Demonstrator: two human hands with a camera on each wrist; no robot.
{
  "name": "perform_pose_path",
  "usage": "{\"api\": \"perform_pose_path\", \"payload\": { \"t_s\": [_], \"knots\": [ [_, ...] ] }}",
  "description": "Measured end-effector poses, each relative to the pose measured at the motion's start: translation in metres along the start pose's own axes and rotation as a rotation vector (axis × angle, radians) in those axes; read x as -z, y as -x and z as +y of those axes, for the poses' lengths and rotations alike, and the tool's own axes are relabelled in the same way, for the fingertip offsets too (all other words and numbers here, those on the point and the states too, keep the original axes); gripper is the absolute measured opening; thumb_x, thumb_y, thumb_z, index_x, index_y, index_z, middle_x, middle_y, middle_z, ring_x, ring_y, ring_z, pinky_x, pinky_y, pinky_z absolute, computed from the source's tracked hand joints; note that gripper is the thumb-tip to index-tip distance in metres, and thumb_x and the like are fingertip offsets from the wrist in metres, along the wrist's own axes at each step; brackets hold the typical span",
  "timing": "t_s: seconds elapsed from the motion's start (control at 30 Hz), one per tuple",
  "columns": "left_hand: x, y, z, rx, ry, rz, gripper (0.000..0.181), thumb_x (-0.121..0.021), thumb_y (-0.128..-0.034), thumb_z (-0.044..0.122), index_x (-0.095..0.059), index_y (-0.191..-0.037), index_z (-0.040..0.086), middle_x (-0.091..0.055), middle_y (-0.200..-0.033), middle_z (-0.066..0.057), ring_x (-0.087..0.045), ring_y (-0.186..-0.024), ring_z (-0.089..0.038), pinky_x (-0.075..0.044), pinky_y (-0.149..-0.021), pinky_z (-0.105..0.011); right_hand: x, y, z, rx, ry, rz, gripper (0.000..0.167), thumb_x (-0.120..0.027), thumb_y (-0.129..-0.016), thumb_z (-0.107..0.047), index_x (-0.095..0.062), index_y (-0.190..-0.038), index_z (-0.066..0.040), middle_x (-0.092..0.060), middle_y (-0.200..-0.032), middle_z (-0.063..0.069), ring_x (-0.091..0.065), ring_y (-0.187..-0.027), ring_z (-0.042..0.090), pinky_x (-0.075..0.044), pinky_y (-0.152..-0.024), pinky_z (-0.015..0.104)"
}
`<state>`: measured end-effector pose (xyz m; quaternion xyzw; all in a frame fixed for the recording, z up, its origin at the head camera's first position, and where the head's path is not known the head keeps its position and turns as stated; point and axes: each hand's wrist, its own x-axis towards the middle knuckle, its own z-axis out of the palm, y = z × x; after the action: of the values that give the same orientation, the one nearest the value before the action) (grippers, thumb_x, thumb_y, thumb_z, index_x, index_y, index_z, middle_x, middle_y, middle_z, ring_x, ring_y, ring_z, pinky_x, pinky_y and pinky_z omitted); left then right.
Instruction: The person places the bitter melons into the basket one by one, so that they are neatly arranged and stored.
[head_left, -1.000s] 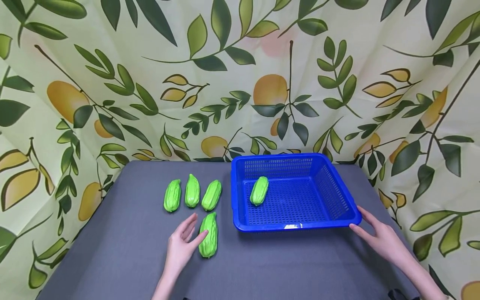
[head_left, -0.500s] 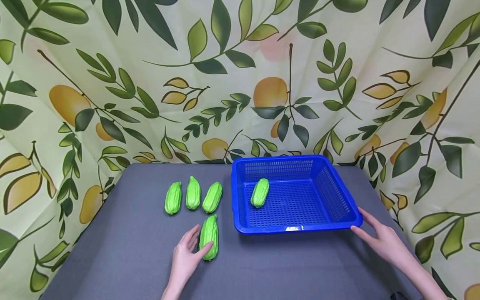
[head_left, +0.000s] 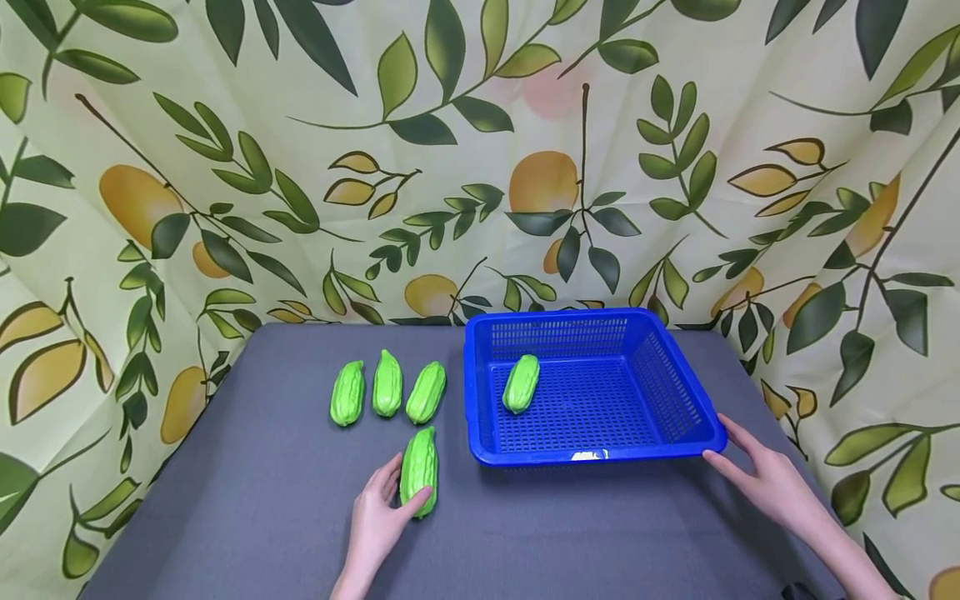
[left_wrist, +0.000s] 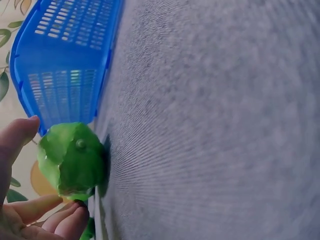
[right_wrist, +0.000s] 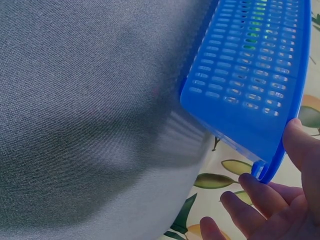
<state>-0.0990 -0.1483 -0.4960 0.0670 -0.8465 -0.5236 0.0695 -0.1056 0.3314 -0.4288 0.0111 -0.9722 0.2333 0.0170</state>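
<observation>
I have the left hand spread wide about the nearest green gourd on the counter, seemingly to span its girth, while the right hand pinches a corner of the blue basket, probably to steady it.

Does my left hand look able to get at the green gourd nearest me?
Very likely yes: your left hand is beside that green gourd, thumb and fingers spread at its near end, with nothing visibly in the way.
</observation>
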Motion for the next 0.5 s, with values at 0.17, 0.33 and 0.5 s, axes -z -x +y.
{"api": "perform_pose_path", "payload": {
  "t_s": [0.17,0.33,0.5],
  "knots": [
    [-0.0034,0.0002,0.0014,-0.009,-0.027,-0.002,0.069,-0.082,-0.0727,0.020,-0.052,-0.128,-0.009,-0.057,-0.124,-0.028,-0.057,-0.117,-0.040,-0.048,-0.097,-0.041,-0.0001,0.0006,0.0000,0.002,-0.009,0.003,0.070,-0.058,-0.093,-0.037,-0.035,-0.139,0.010,-0.049,-0.126,0.040,-0.046,-0.114,0.058,-0.043,-0.081,0.066],
    [-0.0048,0.0001,0.0013,0.006,-0.047,-0.015,0.072,-0.082,-0.0725,0.021,-0.050,-0.129,-0.010,-0.054,-0.128,-0.030,-0.056,-0.118,-0.039,-0.049,-0.097,-0.041,-0.0001,0.0004,-0.0003,-0.002,-0.007,0.000,0.071,-0.058,-0.093,-0.037,-0.035,-0.139,0.011,-0.049,-0.125,0.040,-0.047,-0.113,0.058,-0.043,-0.082,0.066],
    [-0.0054,0.0004,0.0009,-0.005,-0.029,-0.019,0.073,-0.082,-0.0723,0.019,-0.049,-0.130,-0.011,-0.053,-0.129,-0.031,-0.056,-0.118,-0.039,-0.049,-0.096,-0.040,0.0002,0.0000,-0.0003,-0.004,-0.001,0.001,0.071,-0.059,-0.093,-0.038,-0.035,-0.139,0.012,-0.049,-0.125,0.040,-0.047,-0.114,0.058,-0.044,-0.082,0.066]
  ]
}}
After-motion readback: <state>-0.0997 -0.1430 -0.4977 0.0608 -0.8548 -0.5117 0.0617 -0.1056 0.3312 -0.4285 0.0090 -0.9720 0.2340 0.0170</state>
